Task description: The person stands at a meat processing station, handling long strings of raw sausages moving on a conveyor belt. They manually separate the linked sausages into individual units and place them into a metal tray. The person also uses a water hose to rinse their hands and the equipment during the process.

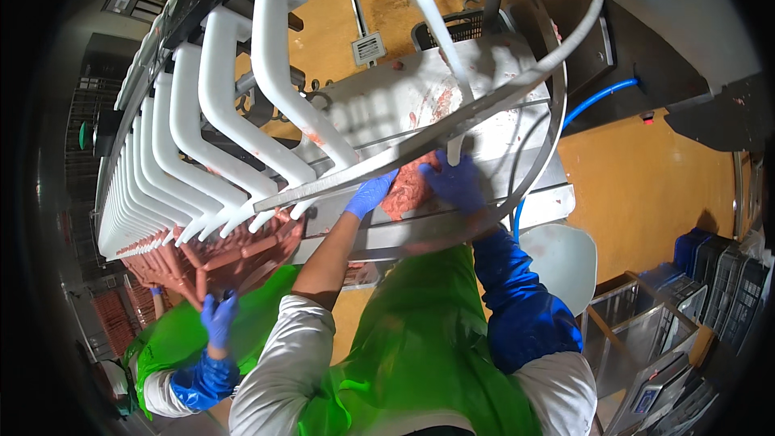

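A lump of pink raw minced meat (406,193) lies on the steel table (363,117), between my two blue-gloved hands. My left hand (373,194) presses against its left side, fingers reaching round the far edge. On the other side my right hand (455,183) grips its right edge, fingers bent over the meat. A curved metal rail crosses above the meat and hides part of it. Close to my right hand hangs the tip of a white hook (456,149). Smears and scraps of meat mark the table beyond.
White hooks (270,73) line a conveyor at the left, with linked sausages (218,262) hanging beneath. A co-worker's gloved hand (219,316) is by those sausages. A blue hose (601,97) runs at the right, near a pale grey stool seat (561,262). Crates (710,282) stand at far right.
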{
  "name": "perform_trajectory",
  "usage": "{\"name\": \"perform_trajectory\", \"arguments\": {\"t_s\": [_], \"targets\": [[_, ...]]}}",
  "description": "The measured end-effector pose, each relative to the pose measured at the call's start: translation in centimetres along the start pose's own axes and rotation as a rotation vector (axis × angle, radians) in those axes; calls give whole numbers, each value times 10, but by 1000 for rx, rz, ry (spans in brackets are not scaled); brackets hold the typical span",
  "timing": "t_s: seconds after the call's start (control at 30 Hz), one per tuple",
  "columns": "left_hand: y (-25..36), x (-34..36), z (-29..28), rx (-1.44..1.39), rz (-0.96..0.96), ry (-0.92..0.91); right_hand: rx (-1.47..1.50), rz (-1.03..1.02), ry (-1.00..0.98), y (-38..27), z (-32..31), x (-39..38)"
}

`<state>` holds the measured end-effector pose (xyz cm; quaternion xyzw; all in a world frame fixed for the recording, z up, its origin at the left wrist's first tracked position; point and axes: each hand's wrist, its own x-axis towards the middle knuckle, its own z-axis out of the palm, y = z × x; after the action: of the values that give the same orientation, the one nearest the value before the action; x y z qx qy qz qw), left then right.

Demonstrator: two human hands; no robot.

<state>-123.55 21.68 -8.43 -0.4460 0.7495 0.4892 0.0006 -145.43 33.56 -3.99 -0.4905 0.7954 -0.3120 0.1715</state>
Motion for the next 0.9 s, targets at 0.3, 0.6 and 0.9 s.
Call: {"name": "perform_trajectory", "arguments": {"t_s": [0.3,0.6,0.9], "targets": [[47,-46,-14,-59,-79,-19,145,-502,482,-21,3,121],[26,-86,-64,50,-261,12,213,-422,220,-2,91,233],[-17,-92,-41,-427,-232,13,-178,-557,-155,-44,48,39]]}}
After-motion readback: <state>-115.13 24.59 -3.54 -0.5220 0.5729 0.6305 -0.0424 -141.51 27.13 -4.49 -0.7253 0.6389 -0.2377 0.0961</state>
